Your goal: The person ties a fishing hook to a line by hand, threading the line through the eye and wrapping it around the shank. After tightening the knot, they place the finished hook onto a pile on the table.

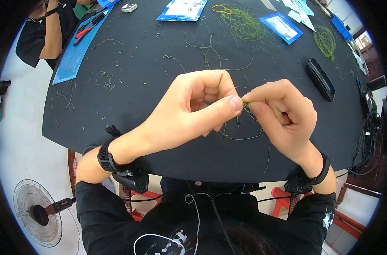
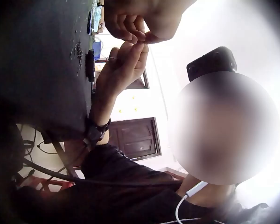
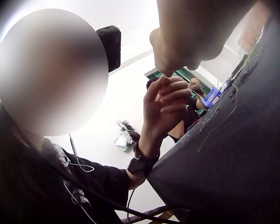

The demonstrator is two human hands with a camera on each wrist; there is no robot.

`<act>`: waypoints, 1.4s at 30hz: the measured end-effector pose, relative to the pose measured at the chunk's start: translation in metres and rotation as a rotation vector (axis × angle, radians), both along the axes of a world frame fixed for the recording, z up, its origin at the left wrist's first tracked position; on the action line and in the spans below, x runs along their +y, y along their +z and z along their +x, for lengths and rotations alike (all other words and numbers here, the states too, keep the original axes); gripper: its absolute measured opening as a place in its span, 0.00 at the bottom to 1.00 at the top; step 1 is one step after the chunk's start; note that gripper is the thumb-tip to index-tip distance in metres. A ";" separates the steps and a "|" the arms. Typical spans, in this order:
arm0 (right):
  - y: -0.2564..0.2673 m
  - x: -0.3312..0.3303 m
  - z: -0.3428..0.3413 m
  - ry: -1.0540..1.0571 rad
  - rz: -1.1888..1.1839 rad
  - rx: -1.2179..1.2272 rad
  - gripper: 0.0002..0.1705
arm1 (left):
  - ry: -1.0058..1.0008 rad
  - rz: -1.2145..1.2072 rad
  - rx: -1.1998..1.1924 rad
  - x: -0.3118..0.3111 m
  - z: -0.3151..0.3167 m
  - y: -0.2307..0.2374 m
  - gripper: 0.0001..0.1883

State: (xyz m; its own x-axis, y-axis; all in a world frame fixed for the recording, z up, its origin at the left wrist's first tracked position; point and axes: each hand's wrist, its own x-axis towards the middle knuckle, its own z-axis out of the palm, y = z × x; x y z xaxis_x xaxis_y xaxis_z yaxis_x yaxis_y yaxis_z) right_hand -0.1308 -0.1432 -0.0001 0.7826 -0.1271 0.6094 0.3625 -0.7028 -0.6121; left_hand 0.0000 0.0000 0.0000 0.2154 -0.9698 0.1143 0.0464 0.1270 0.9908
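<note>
Above the front part of the black table, my left hand [image 1: 180, 108] and right hand [image 1: 284, 112] meet fingertip to fingertip. Between them is a small bit of thin green line [image 1: 245, 103], pinched by the right thumb and index finger. The left thumb and index finger pinch at its other side, where the fingertips hide most of it. Loose strands [image 1: 244, 138] show below the hands. In the left wrist view the right hand [image 2: 121, 70] reaches up to the left fingertips; the right wrist view has the left hand [image 3: 165, 105] with its thumb and index tip together.
A tangled coil of green line [image 1: 248, 25] lies at the back, with blue-edged packets [image 1: 182, 9] near it. A black open case [image 1: 320, 78] sits at right. Red-handled pliers [image 1: 83, 35] rest on a blue strip [image 1: 72, 61] at left, near another person's arm [image 1: 52, 36]. Short clippings dot the table.
</note>
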 end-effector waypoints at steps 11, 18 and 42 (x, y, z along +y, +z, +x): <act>0.001 -0.001 -0.001 0.026 -0.033 -0.017 0.10 | -0.037 -0.017 0.006 -0.001 0.001 -0.003 0.14; -0.001 -0.001 0.001 0.048 -0.018 -0.045 0.10 | -0.043 0.010 0.029 -0.002 0.000 -0.002 0.14; -0.002 -0.001 0.001 0.061 0.016 -0.025 0.09 | -0.052 0.014 0.016 -0.001 0.002 -0.002 0.13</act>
State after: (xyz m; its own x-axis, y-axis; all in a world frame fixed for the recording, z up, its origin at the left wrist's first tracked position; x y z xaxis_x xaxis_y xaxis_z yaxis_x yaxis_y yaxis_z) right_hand -0.1297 -0.1438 -0.0021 0.7738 -0.0896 0.6271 0.4195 -0.6692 -0.6133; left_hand 0.0021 -0.0006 -0.0021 0.1663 -0.9812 0.0975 0.0688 0.1102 0.9915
